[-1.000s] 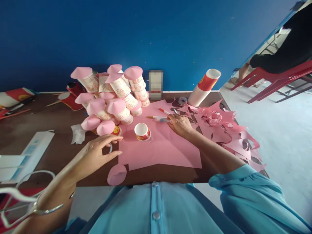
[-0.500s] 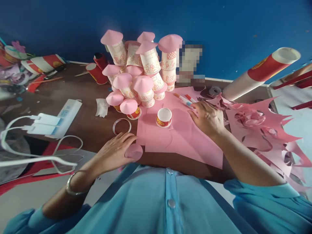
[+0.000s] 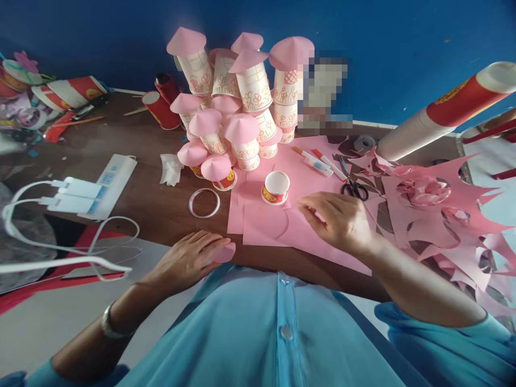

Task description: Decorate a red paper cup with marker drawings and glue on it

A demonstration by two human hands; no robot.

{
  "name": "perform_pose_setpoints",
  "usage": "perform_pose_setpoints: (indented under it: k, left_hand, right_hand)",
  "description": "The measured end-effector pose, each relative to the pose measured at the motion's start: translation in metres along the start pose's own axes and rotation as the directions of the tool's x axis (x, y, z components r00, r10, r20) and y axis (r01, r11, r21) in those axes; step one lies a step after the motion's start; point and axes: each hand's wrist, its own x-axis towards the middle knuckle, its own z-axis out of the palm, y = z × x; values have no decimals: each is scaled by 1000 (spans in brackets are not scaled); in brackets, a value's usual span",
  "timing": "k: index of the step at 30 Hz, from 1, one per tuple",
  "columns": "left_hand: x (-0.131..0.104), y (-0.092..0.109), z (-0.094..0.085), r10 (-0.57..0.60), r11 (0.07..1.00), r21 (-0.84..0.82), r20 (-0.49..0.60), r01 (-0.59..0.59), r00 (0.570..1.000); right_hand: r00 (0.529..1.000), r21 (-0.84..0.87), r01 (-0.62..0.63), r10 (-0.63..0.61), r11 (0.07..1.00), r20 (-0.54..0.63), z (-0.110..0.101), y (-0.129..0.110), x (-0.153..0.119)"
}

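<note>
At the table's front edge my left hand is closed on a small pink paper piece, which pokes out past its fingers. My right hand hovers over pink paper sheets, fingers bent together in a loose pinch; whatever may be between them is too small to make out. A short red-and-white paper cup stands on the sheets, left of my right hand. Behind it lie a glue bottle, two markers and black-handled scissors. A roll of tape rests on the bare tabletop.
Several paper cup towers with pink cone roofs stand at the back. On the left are a power strip with white cables and red cups. At right are cut pink scraps and a long tube of cups.
My right hand has drawn back from the glue and markers toward the front, uncovering the scissors. My left hand stays near the front edge, with less of the pink piece showing.
</note>
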Motion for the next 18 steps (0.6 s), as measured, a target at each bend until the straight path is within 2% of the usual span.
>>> perform_pose_setpoints:
  k: [2, 4, 7, 11, 14, 16, 18]
  left_hand:
    - [3, 4, -8, 3, 1000, -23, -102, -6, 995]
    - [17, 11, -18, -24, 999, -49, -212, 14, 977]
    - [52, 26, -34, -33, 999, -39, -312, 22, 949]
    - [100, 42, -48, 15, 999, -43, -388, -34, 921]
    - [126, 45, -54, -37, 968, -237, -444, -77, 895]
    - [138, 44, -58, -119, 864, -488, -439, -125, 891]
    - [149, 43, -62, -201, 660, -736, -368, -152, 908]
  right_hand:
    - [984, 275, -126, 84, 953, 159, 9, -15, -1]
    - [934, 513, -303, 144, 803, 326, 22, -28, 2]
    - [869, 659, -476, 197, 583, 454, 39, -42, 15]
    - [871, 774, -489, 280, 403, 404, 40, -51, 35]
    - [870, 807, -466, 356, 364, 342, 29, -46, 44]
    - [869, 816, -451, 384, 361, 311, 22, -40, 46]
    - [869, 824, -438, 403, 359, 286, 15, -34, 47]
